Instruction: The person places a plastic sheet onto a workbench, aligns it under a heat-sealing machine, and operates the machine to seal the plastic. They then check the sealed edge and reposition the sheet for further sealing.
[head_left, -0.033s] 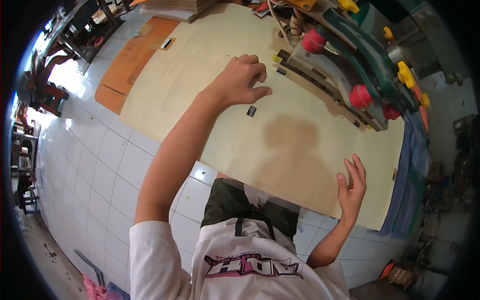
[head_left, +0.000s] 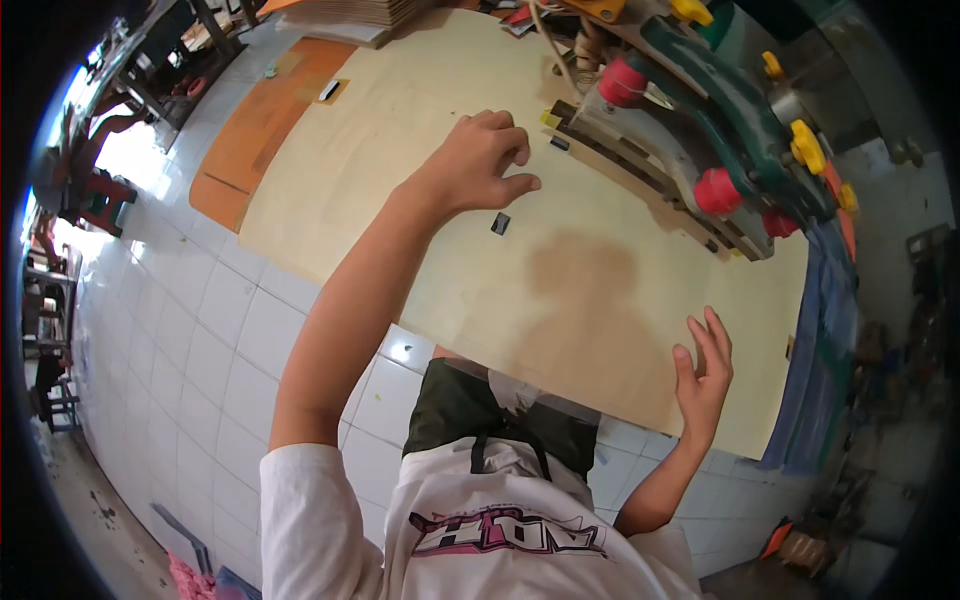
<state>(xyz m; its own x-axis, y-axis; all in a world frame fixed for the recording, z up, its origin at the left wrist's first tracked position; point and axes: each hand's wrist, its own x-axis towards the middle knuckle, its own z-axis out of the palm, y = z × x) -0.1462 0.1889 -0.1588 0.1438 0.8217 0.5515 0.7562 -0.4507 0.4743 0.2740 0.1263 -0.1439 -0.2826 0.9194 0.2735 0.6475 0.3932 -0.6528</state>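
Observation:
My left hand (head_left: 487, 165) is raised over the pale yellow tabletop (head_left: 380, 170), its fingers curled and the thumb held apart. Nothing shows between thumb and fingers, though the palm side is partly hidden. Just below that hand lies a small dark rectangular piece (head_left: 501, 223). A second small dark piece (head_left: 560, 143) sits to its right, against the machine's long wooden edge strip (head_left: 640, 180). My right hand (head_left: 706, 378) hovers by the near right edge of the table with fingers spread and holds nothing.
A dark green machine (head_left: 720, 110) with red knobs (head_left: 717, 191) and yellow knobs (head_left: 807, 147) stands at the far right. A stack of flat sheets (head_left: 350, 18) lies at the back. An orange board (head_left: 265, 125) borders the left, with white floor tiles (head_left: 190, 330) beyond.

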